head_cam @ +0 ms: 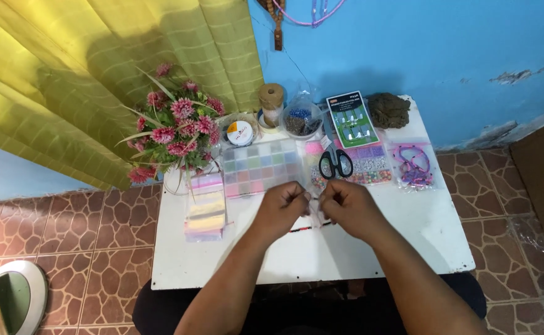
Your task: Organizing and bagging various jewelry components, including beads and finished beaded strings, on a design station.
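My left hand (282, 206) and my right hand (346, 208) are close together above the middle of the white table (408, 239), fingers pinched. Between them runs a thin clear thread that is hard to see. A short strand of small dark and red beads (306, 227) lies on the table just below my hands. Right behind my hands sits a clear compartment box of pastel beads (260, 166). Black-handled scissors (335, 158) lie just beyond my right hand.
A pot of pink flowers (175, 133) stands at the table's back left, a pastel stack (205, 214) in front of it. Twine spool (271, 99), bead bags (301, 121), a green card (352, 119) and a pink-cord bag (413, 164) line the back. Yellow curtain (98, 74) left.
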